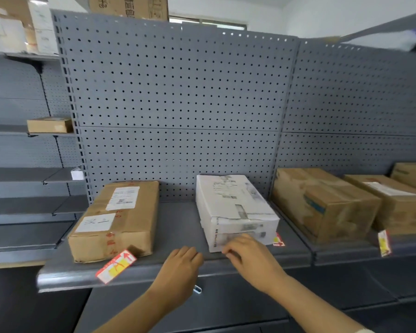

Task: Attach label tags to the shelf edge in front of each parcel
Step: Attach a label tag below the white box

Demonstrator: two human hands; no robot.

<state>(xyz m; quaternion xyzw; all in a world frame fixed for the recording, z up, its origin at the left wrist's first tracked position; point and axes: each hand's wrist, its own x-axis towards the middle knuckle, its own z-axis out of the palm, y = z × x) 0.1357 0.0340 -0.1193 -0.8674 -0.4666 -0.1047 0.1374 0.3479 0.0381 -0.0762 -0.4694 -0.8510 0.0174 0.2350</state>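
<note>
Lower centre: curling right hand (249, 258) fingers (229, 252) at shelf edge (213, 267) before white parcel (233, 207), hold indiscernible; resting left hand (180, 263) loose-fingered. Advising pressing squarely.

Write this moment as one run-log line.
left hand on grey shelf edge | right hand at white cardboard parcel front, grip unclear | red-yellow label tag before brown cardboard parcel

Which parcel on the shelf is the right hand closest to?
The white parcel, second from the left in the row and the only one not brown cardboard. The right hand sits at its front lower edge.
</note>
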